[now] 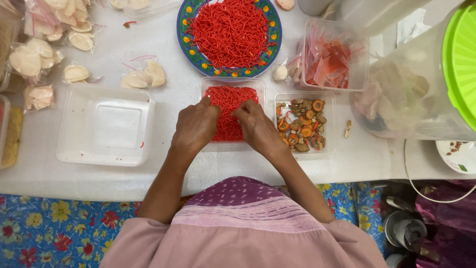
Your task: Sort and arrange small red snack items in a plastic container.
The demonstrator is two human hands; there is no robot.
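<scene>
A small clear plastic tray (208, 85) in front of me holds a layer of thin red strands (230, 99). My left hand (196, 125) and my right hand (257, 126) both rest on that red layer, fingertips pressed into it near the middle. Whether either hand pinches any strands is hidden by the fingers. Behind the tray stands a round plate with a blue flowered rim (184, 34), piled with more red strands (229, 31).
An empty clear tray (74, 144) lies left. Right of my hands a tray (328, 99) holds mixed brown and orange pieces. A tub of red plastic bags (361, 69), bagged pale crackers (144, 75) and a large jar with a green lid (463, 54) crowd the table.
</scene>
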